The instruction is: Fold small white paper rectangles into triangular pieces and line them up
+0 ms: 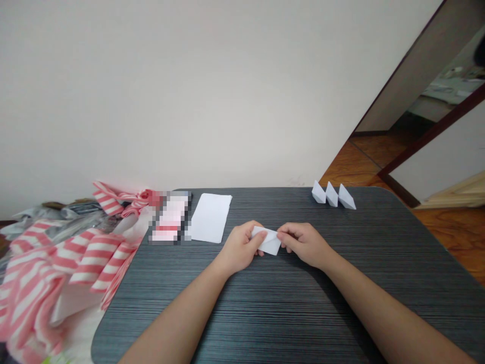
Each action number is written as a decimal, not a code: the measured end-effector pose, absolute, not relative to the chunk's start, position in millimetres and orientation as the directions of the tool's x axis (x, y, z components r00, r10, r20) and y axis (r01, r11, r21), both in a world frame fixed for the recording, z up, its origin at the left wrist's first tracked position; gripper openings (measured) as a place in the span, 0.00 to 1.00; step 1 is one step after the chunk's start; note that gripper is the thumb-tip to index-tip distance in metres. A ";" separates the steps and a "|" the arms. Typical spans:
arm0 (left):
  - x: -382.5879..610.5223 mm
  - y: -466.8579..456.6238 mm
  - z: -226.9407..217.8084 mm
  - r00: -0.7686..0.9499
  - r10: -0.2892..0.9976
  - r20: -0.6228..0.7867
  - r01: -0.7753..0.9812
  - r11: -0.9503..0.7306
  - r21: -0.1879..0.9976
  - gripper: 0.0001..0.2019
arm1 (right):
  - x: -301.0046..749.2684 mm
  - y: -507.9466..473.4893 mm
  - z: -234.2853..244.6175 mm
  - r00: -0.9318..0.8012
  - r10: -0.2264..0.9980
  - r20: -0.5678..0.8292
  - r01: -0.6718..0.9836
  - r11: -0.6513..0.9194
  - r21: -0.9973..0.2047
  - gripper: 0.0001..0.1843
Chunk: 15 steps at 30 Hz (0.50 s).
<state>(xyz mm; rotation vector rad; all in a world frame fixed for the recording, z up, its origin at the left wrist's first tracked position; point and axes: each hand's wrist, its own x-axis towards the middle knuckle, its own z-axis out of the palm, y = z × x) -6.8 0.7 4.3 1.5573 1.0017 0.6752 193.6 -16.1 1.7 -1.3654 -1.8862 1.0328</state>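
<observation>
A small folded piece of white paper (269, 240) rests on the dark striped table (265, 313) between my two hands. My left hand (240, 247) pinches its left end with curled fingers. My right hand (305, 242) grips its right end, fingers closed over the edge. Both forearms reach in from the bottom of the view.
A stack of white paper sheets (210, 217) lies behind my left hand, beside a blurred pink and white object (170, 217). Three folded white paper shapes (333, 195) stand at the table's far right edge. Red and white striped cloth (64, 263) is piled at the left. An open doorway (428, 131) is at the right.
</observation>
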 end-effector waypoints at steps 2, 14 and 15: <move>-6.7 0.6 4.3 0.483 0.871 -0.094 0.246 -0.031 0.969 0.13 | 192.9 -16.4 3.2 -0.317 0.948 0.016 0.506 0.183 -0.843 0.13; -6.7 0.4 5.7 0.486 0.870 -0.085 0.264 -0.054 0.963 0.14 | 190.0 -17.1 5.5 -0.333 0.943 0.005 0.503 0.182 -0.845 0.13; -6.7 0.2 6.2 0.488 0.869 -0.082 0.269 -0.060 0.961 0.13 | 189.9 -17.1 5.7 -0.337 0.941 0.000 0.505 0.181 -0.844 0.13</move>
